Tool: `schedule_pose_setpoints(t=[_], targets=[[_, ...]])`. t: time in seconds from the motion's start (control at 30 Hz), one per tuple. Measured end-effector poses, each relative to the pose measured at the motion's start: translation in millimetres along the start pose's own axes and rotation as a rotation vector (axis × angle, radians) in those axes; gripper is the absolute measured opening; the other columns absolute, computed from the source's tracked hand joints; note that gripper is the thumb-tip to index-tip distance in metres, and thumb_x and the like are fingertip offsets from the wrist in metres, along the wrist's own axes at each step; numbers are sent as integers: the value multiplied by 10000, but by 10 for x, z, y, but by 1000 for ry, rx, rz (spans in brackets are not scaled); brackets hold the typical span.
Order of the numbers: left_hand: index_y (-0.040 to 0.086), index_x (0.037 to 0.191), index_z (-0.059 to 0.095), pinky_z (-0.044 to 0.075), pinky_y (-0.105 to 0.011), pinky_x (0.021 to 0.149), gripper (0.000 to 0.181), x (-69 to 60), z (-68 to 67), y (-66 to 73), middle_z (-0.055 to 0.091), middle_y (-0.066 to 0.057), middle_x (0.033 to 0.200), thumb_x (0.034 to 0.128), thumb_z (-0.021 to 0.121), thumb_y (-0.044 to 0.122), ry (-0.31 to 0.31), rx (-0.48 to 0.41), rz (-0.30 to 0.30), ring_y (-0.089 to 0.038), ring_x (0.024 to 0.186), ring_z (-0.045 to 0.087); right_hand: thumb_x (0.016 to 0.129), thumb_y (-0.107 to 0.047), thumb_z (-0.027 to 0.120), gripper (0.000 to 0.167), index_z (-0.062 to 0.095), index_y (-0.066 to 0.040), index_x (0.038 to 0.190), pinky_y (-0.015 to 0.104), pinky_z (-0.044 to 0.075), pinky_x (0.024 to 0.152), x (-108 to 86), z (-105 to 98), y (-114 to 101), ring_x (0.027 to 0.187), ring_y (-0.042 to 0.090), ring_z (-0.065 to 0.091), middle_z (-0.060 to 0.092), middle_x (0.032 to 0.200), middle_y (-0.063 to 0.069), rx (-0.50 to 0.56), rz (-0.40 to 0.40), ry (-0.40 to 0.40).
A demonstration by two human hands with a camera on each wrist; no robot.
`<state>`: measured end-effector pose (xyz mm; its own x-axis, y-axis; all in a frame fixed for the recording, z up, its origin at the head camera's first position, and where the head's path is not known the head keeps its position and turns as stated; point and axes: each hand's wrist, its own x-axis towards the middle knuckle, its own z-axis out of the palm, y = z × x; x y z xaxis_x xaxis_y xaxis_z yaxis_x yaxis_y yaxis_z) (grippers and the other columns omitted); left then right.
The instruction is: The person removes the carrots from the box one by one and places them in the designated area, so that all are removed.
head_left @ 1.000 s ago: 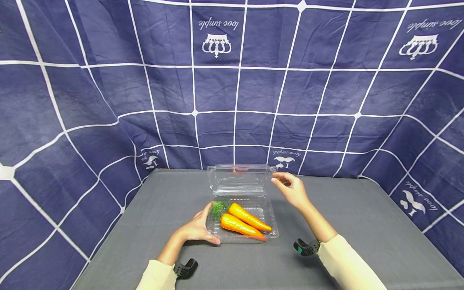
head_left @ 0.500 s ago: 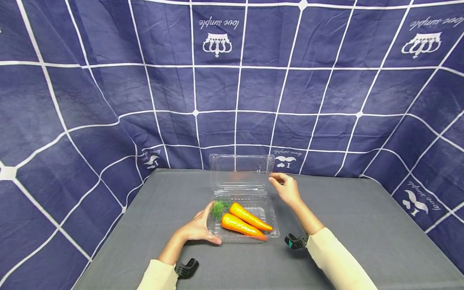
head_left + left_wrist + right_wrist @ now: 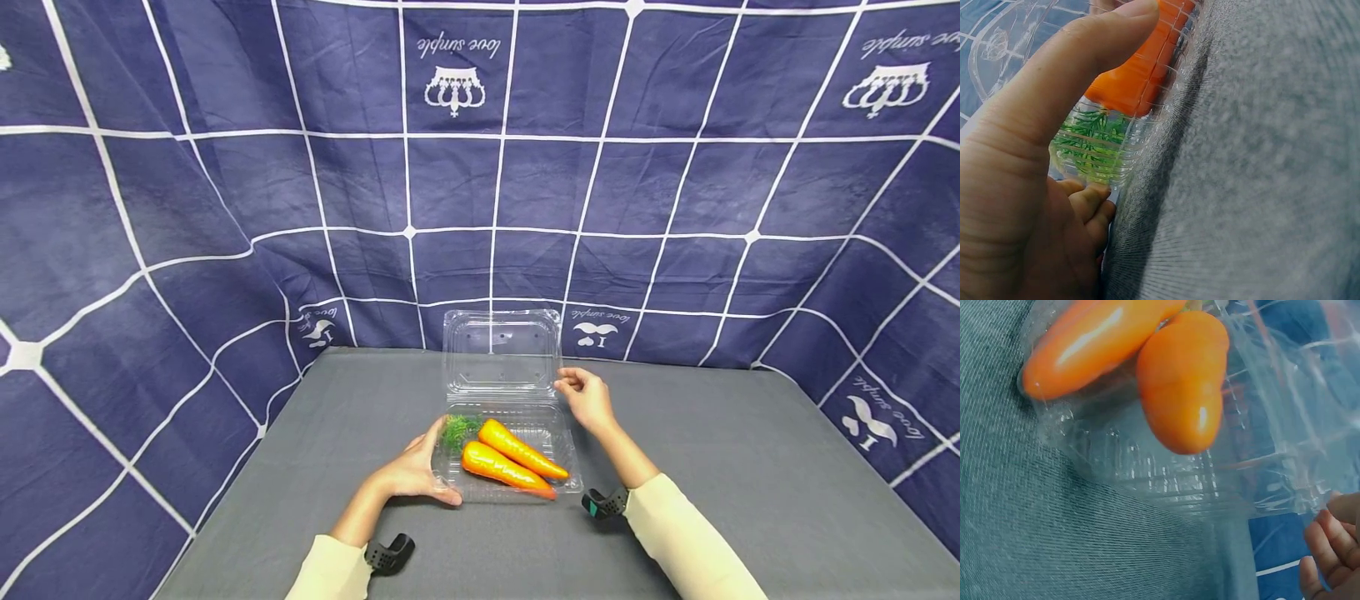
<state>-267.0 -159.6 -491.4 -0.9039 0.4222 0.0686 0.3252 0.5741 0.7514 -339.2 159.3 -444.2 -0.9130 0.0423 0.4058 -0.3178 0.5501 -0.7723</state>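
Observation:
A clear plastic clamshell container (image 3: 558,425) lies on the grey table with its hinged lid (image 3: 502,354) standing up at the back. Two orange carrots (image 3: 510,473) rest slantwise in the base, and feathery green leaves (image 3: 456,433) fill its back left corner. My left hand (image 3: 408,471) grips the base's left side, thumb at the front corner and fingers along the side. At the lid's right edge, my right hand (image 3: 588,400) pinches the rim between thumb and forefinger. In the right wrist view, those fingertips (image 3: 1335,503) meet the plastic corner.
A dark blue cloth (image 3: 450,183) with white grid lines hangs behind and beside the table (image 3: 712,467), close behind the raised lid. Each wrist wears a black strap, the left strap (image 3: 390,554) and the right strap (image 3: 606,503).
The lid has swung up from lying back, low, to standing more upright. My right hand has moved slightly down and left with it. My left hand has kept its hold on the base.

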Motion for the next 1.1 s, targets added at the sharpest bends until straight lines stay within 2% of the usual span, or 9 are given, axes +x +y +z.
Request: schedule_pose_setpoints(t=[0.13, 0.33, 0.57, 0.87, 0.97, 1.1], targets=[[-19, 1527, 159, 281, -587, 1066, 1327, 5, -1, 9, 328, -261, 1505, 541, 966, 352, 3, 12, 3, -443, 1328, 341, 865, -59, 707, 228, 690, 91, 1036, 220, 471, 642, -4, 32, 35, 702, 145, 627, 705, 855, 162, 10, 50, -20], [2, 1535, 152, 273, -594, 1069, 1330, 3, -4, 29, 314, -259, 1514, 545, 965, 360, -7, 19, -12, -444, 1344, 320, 919, -116, 666, 272, 668, 111, 1067, 233, 488, 615, -24, 60, 84, 696, 204, 677, 711, 901, 188, 25, 121, -74], [14, 1537, 157, 273, -612, 1059, 1322, -22, -10, 42, 315, -254, 1514, 544, 964, 342, -16, 21, -23, -450, 1349, 308, 934, -171, 659, 272, 698, 84, 1018, 246, 440, 575, -51, 86, 115, 622, 131, 609, 675, 730, 79, -3, 168, -77], [13, 1537, 150, 279, -608, 1058, 1334, -27, -12, 49, 313, -246, 1520, 543, 963, 373, -19, 28, -23, -449, 1345, 313, 936, -211, 657, 279, 714, 61, 960, 245, 419, 560, -86, 110, 142, 583, 90, 577, 648, 666, 18, -6, 207, -67], [9, 1536, 157, 286, -604, 1054, 1333, -28, -14, 51, 322, -244, 1516, 539, 963, 377, -14, 22, -17, -447, 1340, 323, 926, -225, 665, 291, 718, 58, 968, 259, 434, 589, -99, 101, 146, 616, 122, 593, 661, 691, 38, -21, 205, -58], [9, 1535, 158, 285, -597, 1058, 1332, -19, -13, 50, 322, -239, 1518, 539, 963, 373, -14, 16, -22, -440, 1342, 322, 911, -227, 683, 334, 691, 66, 1070, 346, 502, 741, -108, 81, 148, 796, 236, 656, 708, 876, 129, -38, 186, -41]])
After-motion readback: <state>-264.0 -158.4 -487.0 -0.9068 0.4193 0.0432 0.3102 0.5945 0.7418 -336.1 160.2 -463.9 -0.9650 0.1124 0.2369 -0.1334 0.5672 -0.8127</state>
